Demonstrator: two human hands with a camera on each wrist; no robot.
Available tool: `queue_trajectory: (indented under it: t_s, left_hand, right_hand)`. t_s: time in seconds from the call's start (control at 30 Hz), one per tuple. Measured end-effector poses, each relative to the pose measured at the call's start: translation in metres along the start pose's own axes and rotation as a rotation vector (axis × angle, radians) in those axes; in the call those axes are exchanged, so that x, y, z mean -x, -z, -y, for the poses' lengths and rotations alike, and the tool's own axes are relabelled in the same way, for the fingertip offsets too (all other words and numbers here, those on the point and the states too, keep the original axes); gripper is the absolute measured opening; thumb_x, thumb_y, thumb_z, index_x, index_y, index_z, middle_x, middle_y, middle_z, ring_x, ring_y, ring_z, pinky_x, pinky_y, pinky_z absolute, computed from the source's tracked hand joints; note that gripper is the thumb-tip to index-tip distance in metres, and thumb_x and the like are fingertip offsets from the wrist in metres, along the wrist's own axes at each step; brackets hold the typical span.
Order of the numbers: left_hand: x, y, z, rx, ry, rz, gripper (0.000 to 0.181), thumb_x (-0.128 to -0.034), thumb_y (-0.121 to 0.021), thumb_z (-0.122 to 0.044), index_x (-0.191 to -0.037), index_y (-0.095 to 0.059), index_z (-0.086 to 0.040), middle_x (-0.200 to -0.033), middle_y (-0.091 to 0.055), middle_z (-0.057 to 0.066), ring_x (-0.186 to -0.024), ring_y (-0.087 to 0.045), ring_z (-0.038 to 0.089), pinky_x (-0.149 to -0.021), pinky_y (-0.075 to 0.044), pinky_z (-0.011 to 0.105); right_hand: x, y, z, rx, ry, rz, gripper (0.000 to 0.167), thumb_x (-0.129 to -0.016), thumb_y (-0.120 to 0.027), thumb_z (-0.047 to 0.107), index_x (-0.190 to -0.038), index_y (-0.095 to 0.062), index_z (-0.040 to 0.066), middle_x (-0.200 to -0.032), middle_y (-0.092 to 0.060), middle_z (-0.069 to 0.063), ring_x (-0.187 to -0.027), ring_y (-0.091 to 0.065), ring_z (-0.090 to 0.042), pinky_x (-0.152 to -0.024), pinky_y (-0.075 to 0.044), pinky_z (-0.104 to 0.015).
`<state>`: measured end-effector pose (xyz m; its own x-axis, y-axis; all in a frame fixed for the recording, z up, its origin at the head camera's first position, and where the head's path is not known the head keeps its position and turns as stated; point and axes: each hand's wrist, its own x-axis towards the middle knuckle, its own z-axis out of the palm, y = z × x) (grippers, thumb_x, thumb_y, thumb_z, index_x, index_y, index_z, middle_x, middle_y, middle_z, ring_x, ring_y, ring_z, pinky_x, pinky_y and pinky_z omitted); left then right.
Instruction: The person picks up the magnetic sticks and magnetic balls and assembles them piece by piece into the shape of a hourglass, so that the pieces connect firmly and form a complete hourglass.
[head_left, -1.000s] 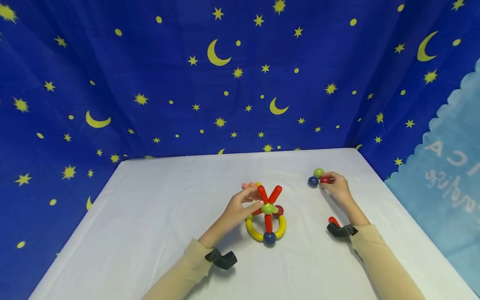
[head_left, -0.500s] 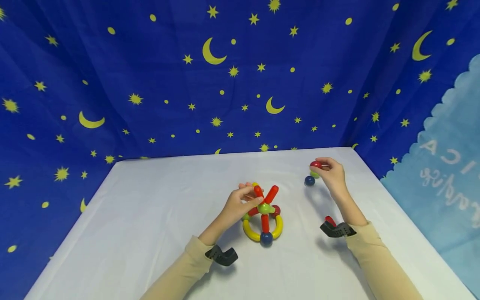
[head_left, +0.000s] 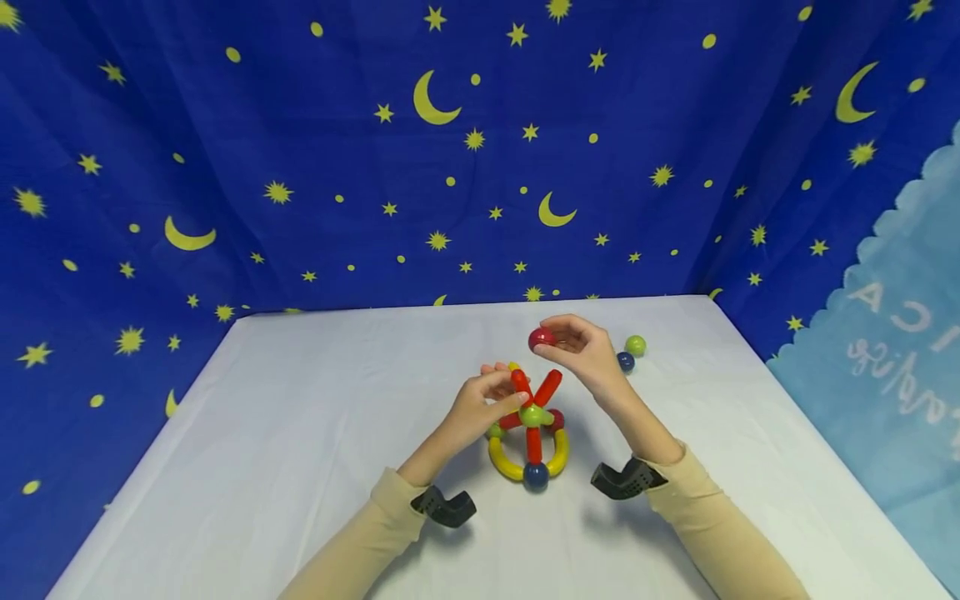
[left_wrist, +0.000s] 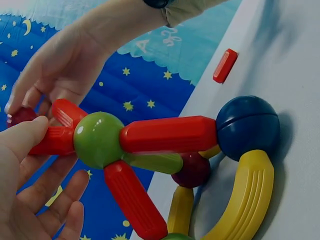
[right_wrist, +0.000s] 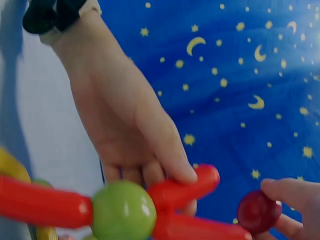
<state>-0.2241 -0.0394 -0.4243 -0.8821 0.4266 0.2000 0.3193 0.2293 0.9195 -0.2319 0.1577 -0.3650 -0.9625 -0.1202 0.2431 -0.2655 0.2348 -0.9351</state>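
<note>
A toy structure of rods and balls stands on the white table, with a ring of curved yellow rods (head_left: 507, 461) and a blue ball (head_left: 536, 477) at its base. Red rods meet at a green ball (head_left: 532, 416) on top, two of them pointing up. My left hand (head_left: 480, 408) pinches the left upright red rod (left_wrist: 55, 140) between thumb and fingers. Just above the rod tips, my right hand (head_left: 588, 354) holds a dark red ball (head_left: 541, 338) by its fingertips. In the right wrist view that ball (right_wrist: 258, 212) is close to a rod end; contact cannot be told.
A loose green ball (head_left: 635, 345) and a blue ball (head_left: 626, 362) lie at the back right of the table. One loose red rod (left_wrist: 225, 65) lies on the cloth. A blue star-patterned curtain (head_left: 360, 167) borders the table.
My right hand has lifted the red ball from beside the loose balls and carried it left, over the structure. My left hand has kept its hold on the rod.
</note>
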Motion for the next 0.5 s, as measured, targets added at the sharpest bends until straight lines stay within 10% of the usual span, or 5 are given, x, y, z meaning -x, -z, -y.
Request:
queue_trajectory:
  t_s: [0.5]
  left_hand:
    - [-0.002,0.010,-0.001,-0.037,-0.123,-0.076,0.017,-0.0883,-0.066,-0.015,-0.101,-0.071,-0.005,-0.095,-0.071,0.010,-0.089,-0.062,0.018,-0.081,-0.051,0.028]
  right_hand:
    - [0.005,-0.025,-0.001,0.090,0.198,0.121,0.036,-0.080,-0.073,0.006,-0.114,-0.063,0.002,-0.111,-0.067,-0.017,-0.092,-0.062,-0.017,-0.089,-0.052,-0.042]
